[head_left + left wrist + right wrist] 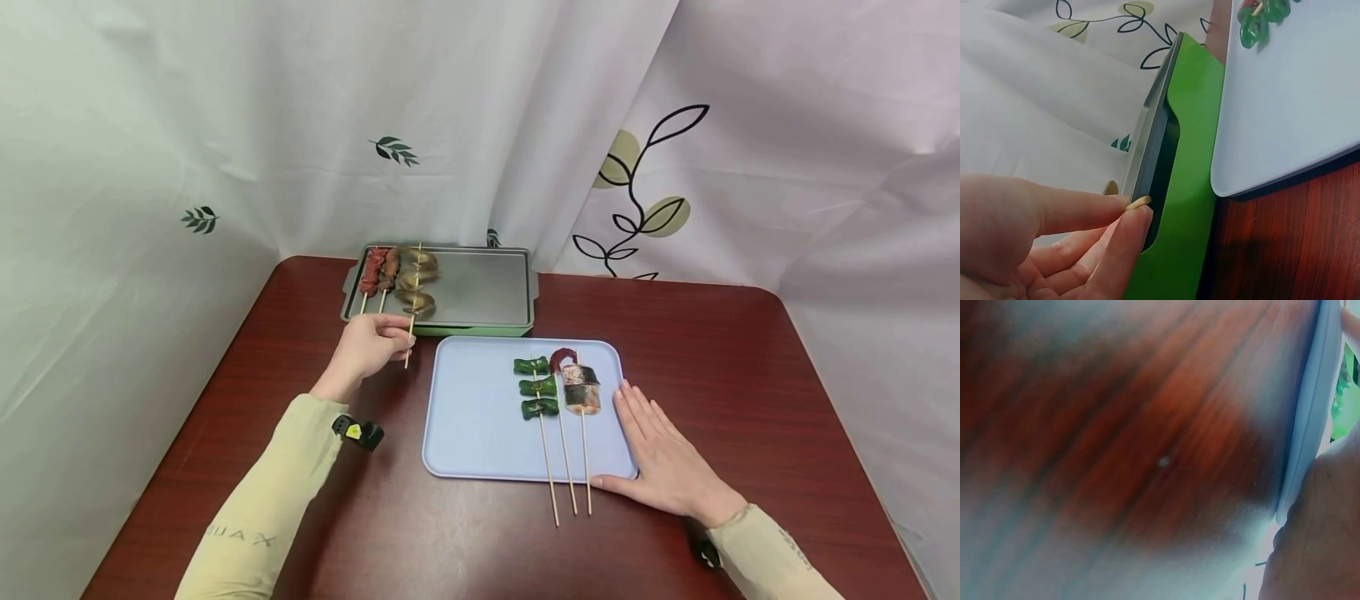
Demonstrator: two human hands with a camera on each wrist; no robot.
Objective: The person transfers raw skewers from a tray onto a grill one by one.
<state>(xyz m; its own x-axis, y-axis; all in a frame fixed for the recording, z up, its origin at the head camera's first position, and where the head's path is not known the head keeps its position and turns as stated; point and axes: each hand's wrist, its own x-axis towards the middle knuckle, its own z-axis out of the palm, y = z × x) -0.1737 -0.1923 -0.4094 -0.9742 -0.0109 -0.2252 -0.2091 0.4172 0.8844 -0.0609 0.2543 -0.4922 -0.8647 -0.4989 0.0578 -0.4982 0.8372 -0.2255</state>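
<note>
My left hand (pixel 369 346) pinches the bare lower end of a wooden skewer (pixel 416 287) between thumb and fingers. Brownish, blurred pieces are threaded on it, over the left half of the grill plate (pixel 483 287). In the left wrist view the stick's tip (pixel 1139 203) pokes out between the fingertips. Beside it on the plate lie a red meat skewer (pixel 371 271) and a brown meat skewer (pixel 388 271). My right hand (pixel 663 454) rests with straight fingers at the right edge of the pale blue tray (pixel 472 417).
On the tray's right side lie a green pepper skewer (pixel 538 387), a skewer with a dark red curled piece (pixel 558 360) and a fish-like chunk skewer (pixel 582 392). Their sticks overhang the front rim. The grill's green base (pixel 1191 125) stands close to the tray. White curtains surround the table.
</note>
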